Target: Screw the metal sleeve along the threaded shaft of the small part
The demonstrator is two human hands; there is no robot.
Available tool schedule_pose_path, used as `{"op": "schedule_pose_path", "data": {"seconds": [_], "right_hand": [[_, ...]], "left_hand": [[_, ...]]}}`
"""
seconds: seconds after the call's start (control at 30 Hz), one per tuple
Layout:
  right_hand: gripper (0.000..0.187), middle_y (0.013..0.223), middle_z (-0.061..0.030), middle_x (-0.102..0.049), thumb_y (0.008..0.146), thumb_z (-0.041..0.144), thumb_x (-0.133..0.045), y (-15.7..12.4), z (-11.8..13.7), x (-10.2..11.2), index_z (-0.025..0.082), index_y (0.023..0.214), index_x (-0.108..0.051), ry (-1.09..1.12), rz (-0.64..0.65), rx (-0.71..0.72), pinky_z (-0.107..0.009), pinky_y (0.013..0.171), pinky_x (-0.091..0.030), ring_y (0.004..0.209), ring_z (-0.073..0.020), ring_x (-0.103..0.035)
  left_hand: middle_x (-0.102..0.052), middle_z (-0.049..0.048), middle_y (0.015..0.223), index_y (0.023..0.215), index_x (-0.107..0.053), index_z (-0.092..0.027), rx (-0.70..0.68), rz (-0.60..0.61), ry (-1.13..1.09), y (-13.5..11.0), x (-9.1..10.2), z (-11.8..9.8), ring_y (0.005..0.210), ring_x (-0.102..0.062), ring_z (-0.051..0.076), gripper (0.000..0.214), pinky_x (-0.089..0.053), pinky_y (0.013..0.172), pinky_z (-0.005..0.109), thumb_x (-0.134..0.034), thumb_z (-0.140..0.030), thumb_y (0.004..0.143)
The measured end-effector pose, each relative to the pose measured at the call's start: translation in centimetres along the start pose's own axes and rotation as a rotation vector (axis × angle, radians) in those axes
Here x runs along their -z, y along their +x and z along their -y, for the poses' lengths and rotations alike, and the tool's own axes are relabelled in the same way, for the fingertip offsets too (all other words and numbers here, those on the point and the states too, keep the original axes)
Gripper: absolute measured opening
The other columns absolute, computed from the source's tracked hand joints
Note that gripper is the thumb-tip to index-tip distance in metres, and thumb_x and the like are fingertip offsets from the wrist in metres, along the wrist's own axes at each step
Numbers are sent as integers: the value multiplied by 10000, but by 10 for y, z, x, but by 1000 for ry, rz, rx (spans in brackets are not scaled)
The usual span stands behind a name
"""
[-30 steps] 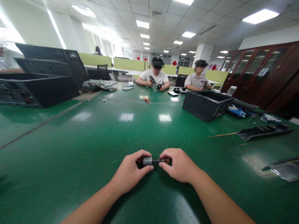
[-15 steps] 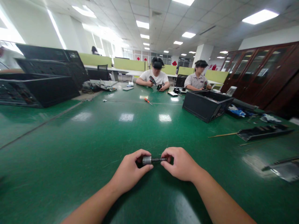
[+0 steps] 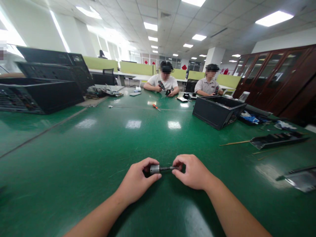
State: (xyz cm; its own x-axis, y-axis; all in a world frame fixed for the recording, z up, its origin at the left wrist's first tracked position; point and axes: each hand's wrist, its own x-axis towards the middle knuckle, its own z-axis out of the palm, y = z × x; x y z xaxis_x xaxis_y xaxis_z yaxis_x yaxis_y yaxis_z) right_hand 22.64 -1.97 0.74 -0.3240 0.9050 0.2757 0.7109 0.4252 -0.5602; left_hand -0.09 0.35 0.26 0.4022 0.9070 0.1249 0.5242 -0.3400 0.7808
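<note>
Low in the centre of the frame, a small metal cylinder (image 3: 155,169) with a thin dark shaft (image 3: 168,169) is held just above the green desk (image 3: 74,158). The cylinder is pinched between thumb and curled fingers of the left hand (image 3: 137,181); the far end of the shaft is pinched by the fingertips of the right hand (image 3: 194,171). Both forearms are seen entering from the bottom edge.

At right centre a black open case (image 3: 217,112) is seen on the desk, with a flat black panel (image 3: 277,140) lower right of it. At upper left, stacked black computer cases (image 3: 44,82) are shown. A red-handled screwdriver (image 3: 156,107) is seen lying beyond the middle of the desk. At the far side 2 seated people (image 3: 163,82) are shown, each with something held in the hands.
</note>
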Motion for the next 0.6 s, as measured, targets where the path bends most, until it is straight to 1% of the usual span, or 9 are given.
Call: {"op": "schedule_pose_path", "data": {"seconds": [0.23,0.37,0.43,0.5,0.6], "right_hand": [[73,742,-1,-652,759,211,-665,0,-2,1,198,830,-656,2,-6,-10,-260,672,-422,680,-145,-587],[74,746,-2,-660,755,211,-668,0,-5,2,196,827,-660,17,-2,-16,-261,683,-433,687,-146,-598],[73,749,-2,-668,753,204,-667,0,-7,2,193,824,-663,36,12,-18,-257,684,-439,684,-143,-604],[71,750,-3,-677,760,203,-662,1,-9,0,188,829,-670,58,29,-28,-251,679,-444,677,-137,-609],[98,756,-10,-689,792,241,-651,5,-14,-3,180,857,-690,81,33,-58,-243,650,-442,673,-135,-612]], "left_hand": [[-692,-16,856,957,-647,-242,-14,-14,7,-1,0,1,788,-623,184,241,-463,733,302,-681,-331,736],[-692,-6,866,967,-647,-237,-7,-26,-2,4,1,4,785,-622,186,255,-471,734,313,-677,-356,744],[-693,12,905,991,-640,-224,4,-63,-32,7,3,8,808,-628,193,284,-482,760,329,-663,-385,758],[-696,37,971,1046,-638,-214,18,-140,-42,10,6,11,862,-633,209,347,-489,807,355,-646,-424,770],[-693,63,1053,1165,-633,-228,34,-262,29,12,10,16,958,-627,239,468,-472,890,404,-631,-483,773]]}}
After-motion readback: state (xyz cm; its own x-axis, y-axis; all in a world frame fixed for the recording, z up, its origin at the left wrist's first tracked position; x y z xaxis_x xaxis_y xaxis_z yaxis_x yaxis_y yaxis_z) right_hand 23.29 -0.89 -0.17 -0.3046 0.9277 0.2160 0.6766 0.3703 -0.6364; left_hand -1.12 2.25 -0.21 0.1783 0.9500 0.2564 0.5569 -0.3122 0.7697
